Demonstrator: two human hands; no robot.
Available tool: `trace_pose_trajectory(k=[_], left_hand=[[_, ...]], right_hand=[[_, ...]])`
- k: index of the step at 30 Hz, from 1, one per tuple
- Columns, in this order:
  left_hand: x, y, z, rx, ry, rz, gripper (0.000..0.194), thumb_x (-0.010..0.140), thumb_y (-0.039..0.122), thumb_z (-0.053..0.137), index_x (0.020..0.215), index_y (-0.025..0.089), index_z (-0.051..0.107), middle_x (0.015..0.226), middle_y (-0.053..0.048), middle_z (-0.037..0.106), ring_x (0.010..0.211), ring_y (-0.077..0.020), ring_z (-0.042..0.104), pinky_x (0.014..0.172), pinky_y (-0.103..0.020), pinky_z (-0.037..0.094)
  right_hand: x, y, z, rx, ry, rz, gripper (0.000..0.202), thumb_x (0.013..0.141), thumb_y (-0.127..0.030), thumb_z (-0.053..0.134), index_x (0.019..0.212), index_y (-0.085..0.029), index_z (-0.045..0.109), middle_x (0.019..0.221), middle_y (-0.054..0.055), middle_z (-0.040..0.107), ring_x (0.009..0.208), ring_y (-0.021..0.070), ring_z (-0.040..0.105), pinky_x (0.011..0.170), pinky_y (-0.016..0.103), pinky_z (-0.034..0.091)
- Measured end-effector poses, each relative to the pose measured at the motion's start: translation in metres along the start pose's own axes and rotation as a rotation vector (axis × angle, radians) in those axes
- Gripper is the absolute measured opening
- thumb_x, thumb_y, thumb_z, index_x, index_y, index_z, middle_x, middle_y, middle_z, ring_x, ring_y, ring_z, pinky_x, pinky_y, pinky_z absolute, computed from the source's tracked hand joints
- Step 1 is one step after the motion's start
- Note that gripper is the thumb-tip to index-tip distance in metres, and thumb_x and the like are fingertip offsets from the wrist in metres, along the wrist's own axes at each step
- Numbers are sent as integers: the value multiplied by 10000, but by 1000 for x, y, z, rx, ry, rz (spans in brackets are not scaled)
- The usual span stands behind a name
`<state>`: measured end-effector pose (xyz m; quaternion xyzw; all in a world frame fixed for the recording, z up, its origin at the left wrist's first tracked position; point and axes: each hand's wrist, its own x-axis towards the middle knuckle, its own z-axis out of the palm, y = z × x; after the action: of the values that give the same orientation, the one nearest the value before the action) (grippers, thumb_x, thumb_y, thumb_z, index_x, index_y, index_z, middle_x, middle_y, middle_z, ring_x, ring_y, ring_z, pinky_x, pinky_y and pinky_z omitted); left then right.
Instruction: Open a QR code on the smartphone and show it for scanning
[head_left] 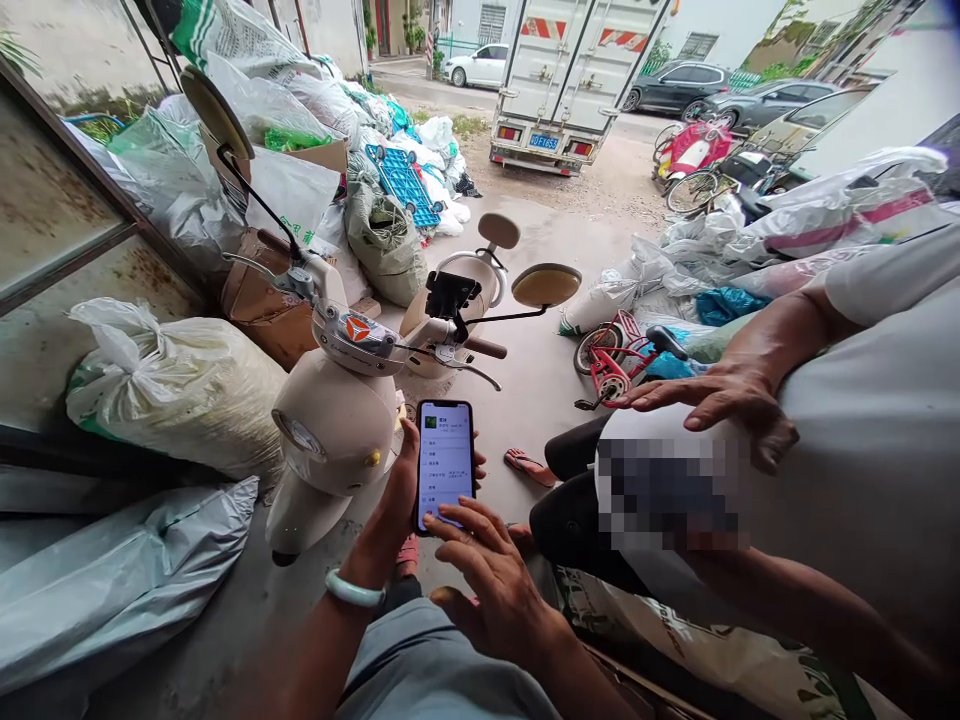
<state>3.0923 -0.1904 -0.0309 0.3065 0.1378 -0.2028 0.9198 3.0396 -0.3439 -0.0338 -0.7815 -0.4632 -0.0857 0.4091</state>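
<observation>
A smartphone [446,465] with a lit screen showing a list is held upright in my left hand [397,490], its thumb along one edge and fingertips showing at the other. A pale bangle circles the left wrist. Over the lower part of the screen is my right hand [499,590], fingers spread, fingertips at or just above the glass; whether they touch it I cannot tell. The right hand grips nothing. Just beyond the phone stands a beige scooter [337,420].
Another person's hand [731,400] hovers at the right, beside a blurred patch. Full sacks [187,390] lie on the left, more bags [840,220] on the right. A small red bicycle [615,365] lies ahead, and a truck [574,80] stands farther back.
</observation>
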Motion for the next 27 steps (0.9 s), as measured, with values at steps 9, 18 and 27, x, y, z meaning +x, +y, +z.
trace_pose_trajectory(k=[9,18,27], left_hand=[[-1,-3,-5,-28,-47,17,890,800,802,305,1214,74,607,988,-183,712,882,-282,686,844,-427,549],[0,-3,-7,14,-63,41,834,839,763,265,1199,107,635,1032,-172,720,1010,-308,664,865,-404,535],[-9,-9,-8,61,-30,-39,817,827,777,254,1176,152,647,994,-160,731,981,-320,677,836,-428,550]], right_hand=[[5,9,-16,-46,143,9,254,1051,-380,392,1157,-171,489,1289,144,583,1262,290,480,1047,538,416],[5,19,-9,-116,177,158,312,1034,-455,416,1186,-184,454,1403,154,473,1339,309,377,1059,558,390],[20,38,-15,-194,214,265,409,1019,-550,383,1201,-186,430,1449,151,417,1384,309,290,1076,547,345]])
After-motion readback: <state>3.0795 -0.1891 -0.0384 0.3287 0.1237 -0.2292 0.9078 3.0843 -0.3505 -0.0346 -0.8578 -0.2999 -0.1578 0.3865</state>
